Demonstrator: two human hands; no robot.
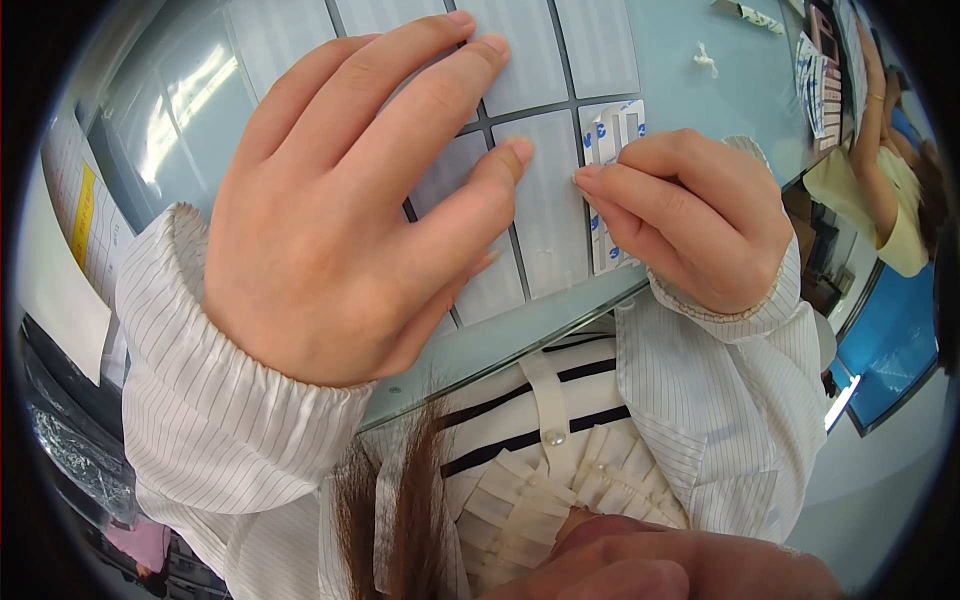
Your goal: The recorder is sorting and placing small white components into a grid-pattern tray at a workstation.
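Observation:
My left hand (335,215) lies spread over a grid of white rectangular panels (545,230), its fingertips touching their surface. At the right column, my right hand (705,220) is closed in a pinch, thumb and forefinger meeting at the edge between two panels. What the pinch holds is too small to make out. Beneath those fingers is a panel with a white, blue-printed strip sheet (603,245) on it, partly covered by the hand. Dark gaps divide the panels, which rest on a glass tabletop (680,100).
A crumpled white scrap (706,60) and a printed strip (748,15) lie at the far right of the glass. Papers with a yellow label (83,215) are at the left. Another person in yellow (885,205) sits at the right, near a blue surface (890,345).

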